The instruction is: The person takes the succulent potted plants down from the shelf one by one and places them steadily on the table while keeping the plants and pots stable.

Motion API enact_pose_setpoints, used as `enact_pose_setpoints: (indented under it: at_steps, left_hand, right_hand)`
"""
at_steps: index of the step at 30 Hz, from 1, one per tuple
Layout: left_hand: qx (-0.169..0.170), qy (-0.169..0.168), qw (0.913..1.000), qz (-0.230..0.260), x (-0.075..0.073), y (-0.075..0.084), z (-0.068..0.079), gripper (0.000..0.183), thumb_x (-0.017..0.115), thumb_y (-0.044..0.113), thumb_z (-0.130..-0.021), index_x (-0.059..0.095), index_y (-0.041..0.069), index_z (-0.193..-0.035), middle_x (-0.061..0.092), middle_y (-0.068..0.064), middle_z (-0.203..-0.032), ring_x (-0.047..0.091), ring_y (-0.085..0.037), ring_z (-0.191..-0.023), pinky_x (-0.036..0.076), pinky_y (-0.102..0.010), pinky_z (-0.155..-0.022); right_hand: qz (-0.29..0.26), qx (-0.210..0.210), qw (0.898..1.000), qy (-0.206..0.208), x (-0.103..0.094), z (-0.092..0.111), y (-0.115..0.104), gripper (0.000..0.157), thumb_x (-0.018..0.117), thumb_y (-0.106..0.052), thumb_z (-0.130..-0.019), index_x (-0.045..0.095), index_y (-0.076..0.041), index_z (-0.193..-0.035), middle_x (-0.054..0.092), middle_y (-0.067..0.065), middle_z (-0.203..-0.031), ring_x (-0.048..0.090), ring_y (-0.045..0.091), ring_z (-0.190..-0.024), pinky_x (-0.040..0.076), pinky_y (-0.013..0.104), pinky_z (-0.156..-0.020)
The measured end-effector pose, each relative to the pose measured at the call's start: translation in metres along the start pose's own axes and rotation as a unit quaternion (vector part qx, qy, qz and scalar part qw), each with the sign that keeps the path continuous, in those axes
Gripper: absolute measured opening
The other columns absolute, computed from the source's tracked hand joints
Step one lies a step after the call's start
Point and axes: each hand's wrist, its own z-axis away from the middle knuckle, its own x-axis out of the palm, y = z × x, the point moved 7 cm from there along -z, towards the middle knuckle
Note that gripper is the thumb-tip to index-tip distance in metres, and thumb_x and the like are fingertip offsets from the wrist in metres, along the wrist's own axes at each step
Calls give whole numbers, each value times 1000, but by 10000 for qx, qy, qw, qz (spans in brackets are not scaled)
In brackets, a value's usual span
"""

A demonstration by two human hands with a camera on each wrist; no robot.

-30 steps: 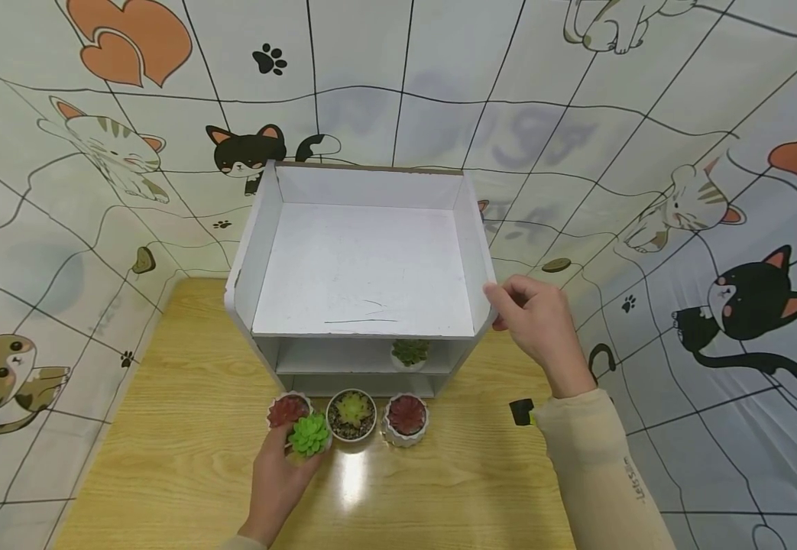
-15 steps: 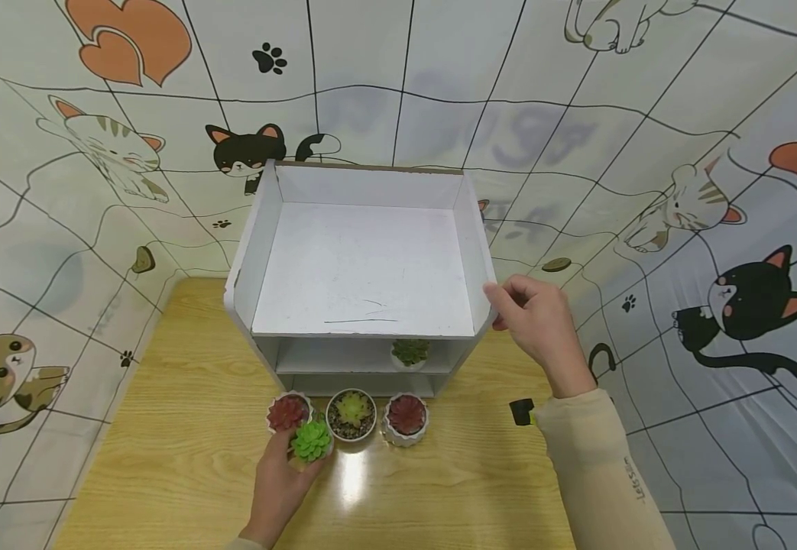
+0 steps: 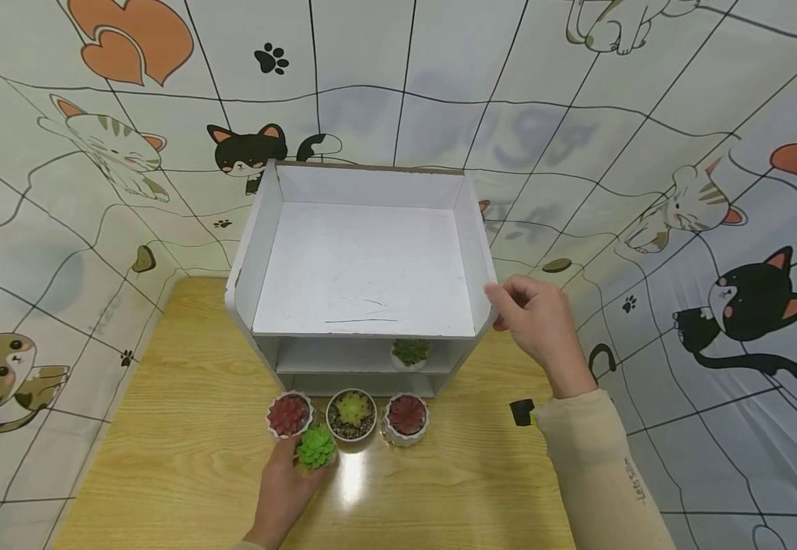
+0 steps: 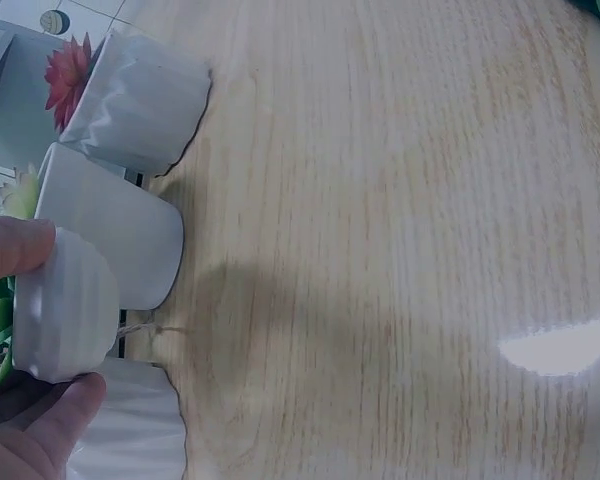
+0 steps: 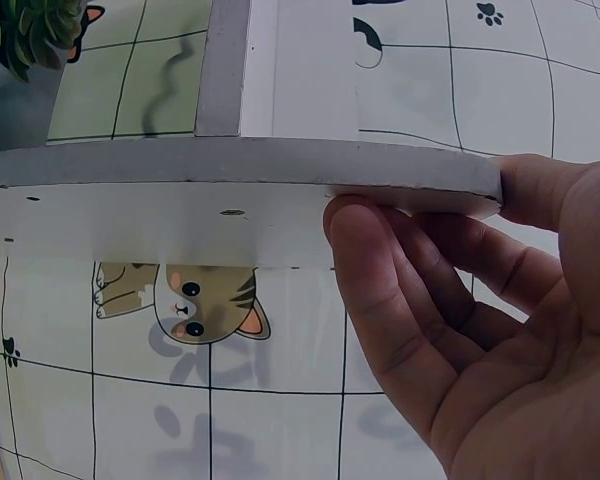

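My left hand (image 3: 283, 489) pinches a small white pot (image 4: 70, 305) between thumb and fingers. A bright green succulent (image 3: 316, 447) grows from it. In the left wrist view the pot tilts sideways, in front of a row of larger white pots. That row has a red succulent (image 3: 289, 415) at left, a yellow-green succulent (image 3: 352, 409) in the middle and a dark red succulent (image 3: 406, 416) at right. My right hand (image 3: 534, 319) holds the right side panel (image 5: 410, 175) of a white shelf unit (image 3: 364, 267), thumb on one face and fingers on the other.
Another green potted plant (image 3: 409, 352) stands on the shelf unit's middle level, toward the right. The unit sits at the back of a wooden table (image 3: 164, 458), close to the cat-patterned walls. A black patch (image 3: 522, 412) lies near the right sleeve.
My left hand has shifted slightly right and toward me with the green succulent, showing more of the left red succulent. The right hand keeps its place on the shelf unit.
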Motion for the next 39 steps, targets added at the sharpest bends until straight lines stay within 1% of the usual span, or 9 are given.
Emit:
enact_pose_setpoints:
  at_steps: [4,5,9,14,18,21,26,31,39]
  left_hand:
    - [-61,-121,9999,22,3,-3,1,62,94,4,-69,62,-7,-120,67,-20,-110,69,-35,-99,60,-50,-84]
    - [-118,-177,9998,61,4,-4,1,62,94,3,-69,62,-7,-121,67,-21,-112,69,-36,-101,60,-51,-86]
    - [-138,-327,9993,83,8,-6,2,65,94,5,-71,60,-8,-125,67,-23,-116,68,-39,-105,58,-54,-89]
    - [-98,-323,9994,-31,12,-10,3,65,95,6,-70,61,-7,-124,67,-22,-115,67,-38,-105,57,-55,-89]
    - [-224,-404,9989,-46,15,-14,2,65,95,6,-70,61,-6,-125,67,-21,-115,67,-37,-105,57,-53,-90]
    - [-308,-482,9984,-45,17,-17,3,67,95,9,-71,60,-6,-125,67,-22,-117,67,-40,-107,55,-55,-93]
    - [-350,-519,9980,-38,22,-20,4,67,96,13,-71,61,-5,-125,68,-24,-118,67,-42,-109,53,-57,-96]
    - [-456,-567,9974,-18,28,-25,4,66,96,13,-70,60,-5,-123,68,-23,-116,67,-41,-107,54,-57,-95]
    - [-607,-679,9958,-27,34,-31,2,65,95,12,-71,59,-6,-123,66,-23,-117,66,-41,-109,53,-57,-97]
  right_hand:
    - [7,52,10000,-19,0,1,1,39,62,-37,-104,72,-3,-88,74,16,-88,73,25,-72,55,35,-67]
    - [4,45,10000,-19,0,1,1,39,62,-37,-104,72,-3,-88,74,16,-88,73,25,-72,55,35,-67]
    - [-1,-7,10000,-15,0,0,0,39,62,-37,-104,71,-3,-87,74,16,-87,73,24,-71,55,36,-66]
    - [-3,-31,10000,-9,-1,0,0,38,62,-36,-104,71,-3,-87,73,15,-86,72,23,-70,55,36,-66]
    - [21,18,10000,-11,-1,1,0,38,62,-37,-104,72,-4,-87,74,15,-87,72,22,-70,54,35,-67]
    - [56,71,10000,-24,-1,1,0,39,62,-38,-104,72,-4,-88,74,15,-89,72,23,-72,53,35,-68]
    - [63,143,9999,-68,-1,1,1,39,61,-39,-104,72,-4,-90,74,15,-91,73,25,-74,53,35,-69]
    - [14,89,9999,-68,0,1,1,39,62,-38,-104,73,-4,-90,74,16,-90,73,27,-74,54,35,-69]
    - [-67,22,10000,-28,0,0,1,38,63,-36,-104,73,-3,-89,74,16,-89,72,23,-71,56,35,-67]
